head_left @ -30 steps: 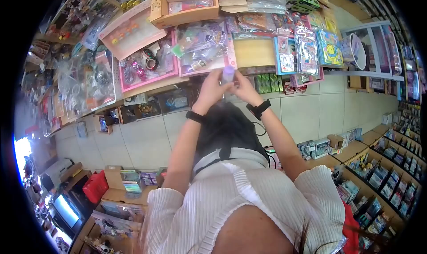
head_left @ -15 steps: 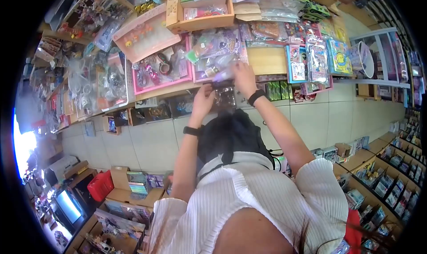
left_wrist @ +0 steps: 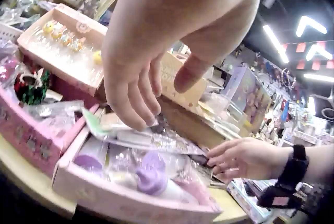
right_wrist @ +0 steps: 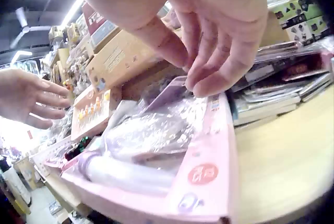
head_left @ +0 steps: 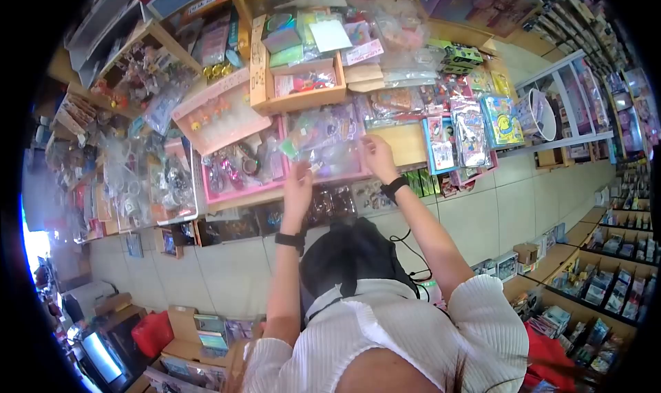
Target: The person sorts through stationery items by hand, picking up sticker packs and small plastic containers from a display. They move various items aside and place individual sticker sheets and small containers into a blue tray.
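My left hand [head_left: 297, 186] hovers at the front left of a pink display box [left_wrist: 130, 203], fingers loosely bent, thumb apart, nothing held. Its fingertips come close over a flat clear packet [left_wrist: 156, 141] with a green corner. At the box's right side is my right hand [head_left: 377, 157], fingers relaxed, fingertips right at the edge of a purple card [right_wrist: 169, 94] in plastic. Inside the box, a clear tube-like bottle [right_wrist: 125, 174] lies along the front. A purple cap [left_wrist: 151, 181] shows there under clear wrapping.
Left of the box stands a deeper pink box [left_wrist: 31, 132] of wrapped trinkets. Behind are a pale pink tray [head_left: 224, 118] of small figures and a wooden box [head_left: 299, 100]. Stacked packets [head_left: 471, 138] and a white bin [head_left: 537, 114] stand to the right.
The purple-capped bottle that both hands held upright over the table edge now lies in the pink box. The hands have let go and moved apart, to the box's left and right sides.
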Demonstrator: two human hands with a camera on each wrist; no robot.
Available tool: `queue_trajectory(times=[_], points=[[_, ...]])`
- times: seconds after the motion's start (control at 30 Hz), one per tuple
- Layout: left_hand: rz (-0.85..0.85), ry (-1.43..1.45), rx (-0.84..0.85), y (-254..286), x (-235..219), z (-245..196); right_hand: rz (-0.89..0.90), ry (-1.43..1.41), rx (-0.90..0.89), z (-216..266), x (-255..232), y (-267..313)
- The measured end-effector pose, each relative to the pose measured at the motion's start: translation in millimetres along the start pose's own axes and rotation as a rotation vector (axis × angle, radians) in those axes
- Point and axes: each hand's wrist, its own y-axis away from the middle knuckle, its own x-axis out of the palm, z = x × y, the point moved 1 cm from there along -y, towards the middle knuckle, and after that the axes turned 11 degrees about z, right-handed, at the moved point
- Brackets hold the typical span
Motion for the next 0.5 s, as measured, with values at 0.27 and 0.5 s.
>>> queue_trajectory(times=[0.27, 0.5], points=[[0.04, -0.039, 0.071, -16.7, -11.1, 2.5, -0.228, -0.234, 0.025, 10.3, -63.2, -57.8], [0.093, -0.055, -0.031, 0.8, -7.0, 37.3, -0.453, 0.377, -0.104, 36.7, -114.0, -101.9]])
